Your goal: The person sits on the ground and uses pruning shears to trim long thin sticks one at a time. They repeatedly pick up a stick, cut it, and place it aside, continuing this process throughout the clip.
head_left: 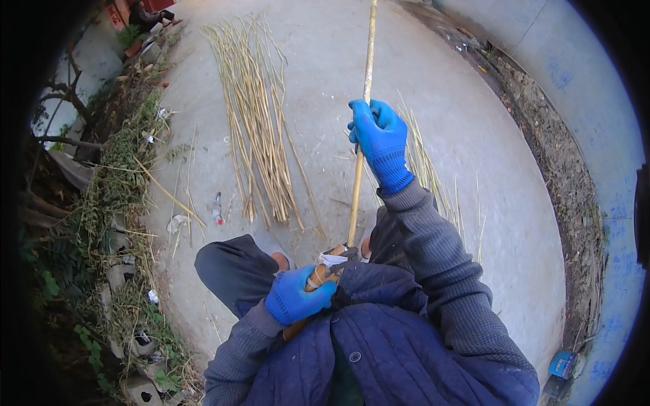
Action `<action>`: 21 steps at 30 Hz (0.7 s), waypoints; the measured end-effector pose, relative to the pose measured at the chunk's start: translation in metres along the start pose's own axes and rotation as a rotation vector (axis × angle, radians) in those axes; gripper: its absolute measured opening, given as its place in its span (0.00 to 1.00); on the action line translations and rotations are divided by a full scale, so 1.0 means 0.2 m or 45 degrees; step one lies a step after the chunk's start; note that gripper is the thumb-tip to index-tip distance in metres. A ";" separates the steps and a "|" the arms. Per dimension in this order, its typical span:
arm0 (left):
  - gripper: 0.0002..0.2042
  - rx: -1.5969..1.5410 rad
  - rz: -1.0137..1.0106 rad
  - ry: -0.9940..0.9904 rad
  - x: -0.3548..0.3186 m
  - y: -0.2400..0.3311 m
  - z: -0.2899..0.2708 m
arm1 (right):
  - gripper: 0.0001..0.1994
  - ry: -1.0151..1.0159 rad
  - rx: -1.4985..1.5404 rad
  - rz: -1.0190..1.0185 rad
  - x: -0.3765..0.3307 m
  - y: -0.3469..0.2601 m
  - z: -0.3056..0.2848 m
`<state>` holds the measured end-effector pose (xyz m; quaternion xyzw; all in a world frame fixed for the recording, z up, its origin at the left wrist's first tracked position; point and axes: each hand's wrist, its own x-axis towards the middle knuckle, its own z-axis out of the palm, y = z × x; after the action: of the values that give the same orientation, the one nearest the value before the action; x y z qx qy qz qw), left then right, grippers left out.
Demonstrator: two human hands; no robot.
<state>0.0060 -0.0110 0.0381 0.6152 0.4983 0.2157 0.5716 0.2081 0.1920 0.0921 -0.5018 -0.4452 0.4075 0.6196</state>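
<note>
My right hand, in a blue work glove, is closed around a long pale cane stalk. The stalk rises nearly upright past the top of the view, and its lower end comes down to my lap. There my left hand, gloved the same way, wraps round a brown wooden handle. White material is bound about the handle's upper end, where the stalk's foot meets it. What the handle belongs to is partly hidden by my glove and clothing.
A loose bundle of long dry stalks lies ahead on the concrete ground. Thinner stripped stalks lie beyond my right forearm. Weeds and hollow blocks line the left edge; a pale wall curves along the right. Another person sits far left.
</note>
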 end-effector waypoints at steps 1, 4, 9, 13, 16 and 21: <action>0.16 -0.024 -0.010 -0.004 0.00 0.00 0.00 | 0.13 0.004 -0.006 -0.015 0.00 0.00 0.01; 0.16 -0.056 -0.046 -0.015 0.01 0.01 0.00 | 0.14 0.015 -0.022 -0.045 0.00 0.02 0.02; 0.15 -0.049 -0.085 -0.024 0.01 0.03 0.00 | 0.14 0.003 -0.005 -0.058 0.00 0.05 0.03; 0.14 -0.136 -0.106 0.002 0.01 0.04 -0.02 | 0.14 0.027 -0.072 -0.030 -0.03 0.06 0.06; 0.14 -0.163 -0.154 0.018 0.04 0.04 -0.06 | 0.14 0.074 -0.089 -0.023 -0.10 0.05 0.07; 0.14 -0.118 -0.114 -0.021 0.07 0.06 -0.10 | 0.13 -0.090 -0.080 0.072 -0.31 0.09 0.02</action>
<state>-0.0011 0.0128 0.0499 0.5670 0.5099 0.2077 0.6126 0.1855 0.1373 0.0667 -0.5187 -0.4650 0.4280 0.5758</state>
